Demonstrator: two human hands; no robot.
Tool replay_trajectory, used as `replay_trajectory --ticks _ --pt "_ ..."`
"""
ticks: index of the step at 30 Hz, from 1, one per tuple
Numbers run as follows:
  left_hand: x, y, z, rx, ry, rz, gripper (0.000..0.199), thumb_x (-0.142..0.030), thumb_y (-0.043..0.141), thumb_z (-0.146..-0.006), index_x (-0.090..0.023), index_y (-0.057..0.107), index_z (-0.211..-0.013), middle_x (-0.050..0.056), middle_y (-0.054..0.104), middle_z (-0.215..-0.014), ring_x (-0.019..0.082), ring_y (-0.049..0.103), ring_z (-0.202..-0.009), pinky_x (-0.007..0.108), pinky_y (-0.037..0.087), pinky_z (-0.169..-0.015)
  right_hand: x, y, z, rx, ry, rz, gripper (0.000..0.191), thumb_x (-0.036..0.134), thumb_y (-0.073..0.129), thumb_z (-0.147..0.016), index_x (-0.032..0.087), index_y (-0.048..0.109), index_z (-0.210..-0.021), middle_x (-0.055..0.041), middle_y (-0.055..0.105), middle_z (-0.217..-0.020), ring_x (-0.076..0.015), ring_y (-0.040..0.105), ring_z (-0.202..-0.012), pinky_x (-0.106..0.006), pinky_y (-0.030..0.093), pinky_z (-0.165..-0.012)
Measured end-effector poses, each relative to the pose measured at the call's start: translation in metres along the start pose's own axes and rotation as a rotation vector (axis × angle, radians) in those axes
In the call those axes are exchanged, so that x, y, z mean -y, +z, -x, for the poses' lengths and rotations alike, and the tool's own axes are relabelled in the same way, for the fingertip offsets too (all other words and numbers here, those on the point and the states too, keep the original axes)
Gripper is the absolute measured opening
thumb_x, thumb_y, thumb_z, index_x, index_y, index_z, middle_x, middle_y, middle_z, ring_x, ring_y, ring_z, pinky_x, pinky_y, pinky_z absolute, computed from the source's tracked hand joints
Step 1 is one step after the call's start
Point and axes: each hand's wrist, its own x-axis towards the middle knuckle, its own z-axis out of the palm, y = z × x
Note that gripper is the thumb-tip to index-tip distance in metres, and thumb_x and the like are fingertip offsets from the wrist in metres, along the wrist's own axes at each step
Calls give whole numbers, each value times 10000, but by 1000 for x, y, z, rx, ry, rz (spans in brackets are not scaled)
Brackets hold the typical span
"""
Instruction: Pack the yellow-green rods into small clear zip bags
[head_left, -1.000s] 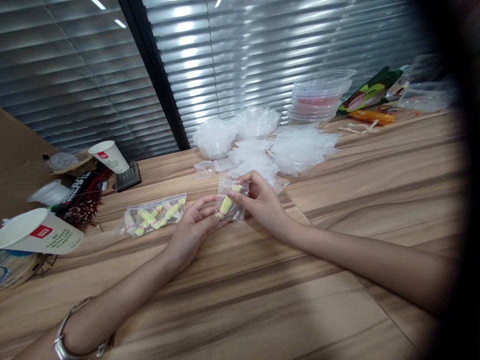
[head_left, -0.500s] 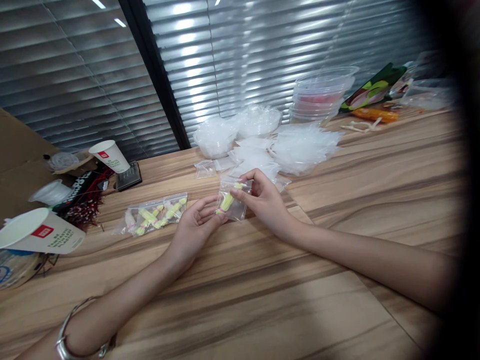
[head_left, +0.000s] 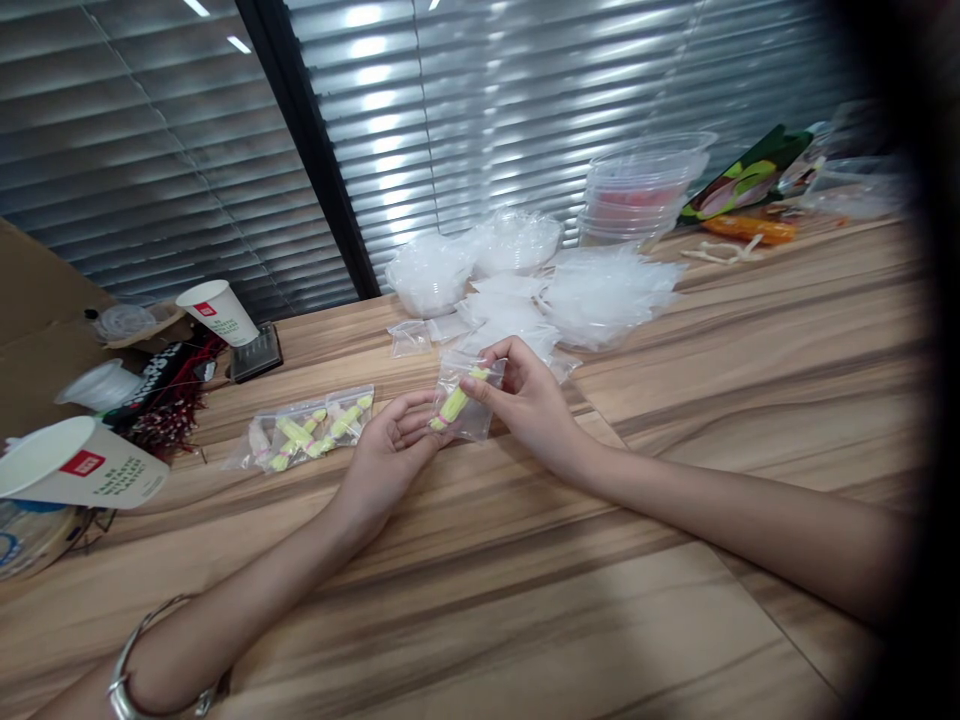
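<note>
A small clear zip bag with a bundle of yellow strands inside is held between my two hands, just above the table. My right hand pinches its upper right part, thumb lying over the upper end of the bundle. At the lower left edge, my left hand grips the bag between thumb and curled fingers. To the left of that hand lies a larger clear zip bag containing several similar yellow bundles and something pale pink. Behind my right hand spreads a pile of empty clear bags.
Two paper cups stand at the left, near a thread spool, red tinsel-like strands and a dark flat box. Stacked clear tubs, a green packet and an orange item line the back right by the blinds.
My left thumb has slipped slightly down and left from the bundle's lower end. The bag and my right hand stay almost in place.
</note>
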Motion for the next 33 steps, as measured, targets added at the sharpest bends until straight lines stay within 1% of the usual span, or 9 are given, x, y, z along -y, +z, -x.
replay_trajectory --ticks 4,9,12,18,27,33 --pt "0 0 0 5 3 -3 442 -267 708 -715 -179 522 -1106 84 680 -1058 157 656 -948 263 506 -888 -4 0 -1 -15 -27 -7 295 357 671 -759 179 449 -833 -7 503 -854 -97 457 -729 -234 382 -642" --pt "0 -1 -1 7 8 11 443 -285 713 -711 -163 533 -1097 98 677 -1064 167 654 -962 280 503 -909 -5 0 -2 -39 -64 -9 309 337 704 -729 165 452 -771 -12 506 -854 -102 467 -753 -246 390 -688" --pt "0 -1 -1 11 10 15 439 -290 716 -710 -165 537 -1091 94 679 -1061 156 654 -952 265 503 -900 -5 0 -2 -35 -74 -10 310 330 708 -726 160 450 -750 -14 509 -860 -100 470 -760 -248 390 -701" --pt "1 -3 0 28 2 12 448 -305 707 -722 -180 534 -1116 85 677 -1065 156 650 -953 262 496 -894 -6 0 -2 -34 -77 -4 317 339 711 -723 162 452 -761 -11 513 -861 -98 470 -753 -246 390 -696" --pt "1 -3 -1 38 -5 72 439 -280 705 -720 -191 547 -1119 70 683 -1050 152 643 -967 274 478 -932 -4 0 -2 -42 -62 3 315 347 707 -725 162 454 -759 -13 518 -861 -96 468 -748 -246 393 -697" --pt "1 -4 -1 38 -11 120 457 -262 710 -709 -180 552 -1129 75 688 -1037 166 648 -969 311 470 -965 -5 0 -3 -51 -41 0 334 376 707 -719 164 453 -763 -17 522 -850 -103 467 -753 -247 397 -694"
